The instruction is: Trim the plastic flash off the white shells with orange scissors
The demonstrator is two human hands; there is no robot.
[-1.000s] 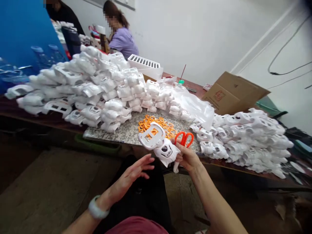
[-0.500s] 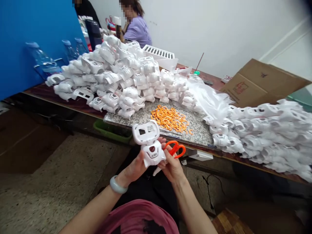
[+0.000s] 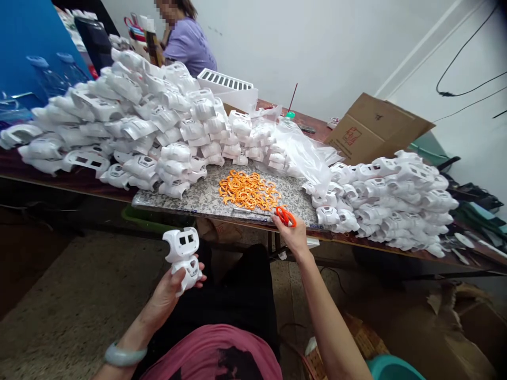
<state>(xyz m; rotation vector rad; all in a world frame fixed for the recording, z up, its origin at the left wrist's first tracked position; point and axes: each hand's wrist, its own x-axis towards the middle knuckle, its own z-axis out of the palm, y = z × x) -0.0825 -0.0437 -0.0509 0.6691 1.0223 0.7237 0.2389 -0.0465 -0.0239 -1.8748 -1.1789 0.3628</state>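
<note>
My left hand (image 3: 168,293) is wrapped round a white plastic part (image 3: 185,258) with two square openings, held up below the table's front edge. At the table edge my right hand (image 3: 292,233) is closed on orange-handled scissors (image 3: 285,216); the blades cannot be made out. Just left of that hand, a heap of small orange curved pieces (image 3: 247,191) lies on a speckled grey slab (image 3: 190,205). White plastic parts like the held one are stacked in a large pile (image 3: 134,126) at the left and another pile (image 3: 396,200) at the right.
Behind the slab lie clear plastic bags (image 3: 303,153) and a white slotted tray (image 3: 225,82). An open cardboard box (image 3: 376,129) stands behind the right pile. A person in a purple top (image 3: 190,45) sits at the back left. A green bin (image 3: 146,219) is beneath the table.
My hands have moved apart. The left drew back left with the white part; the right moved up to the table edge with the scissors. The view has shifted right.
</note>
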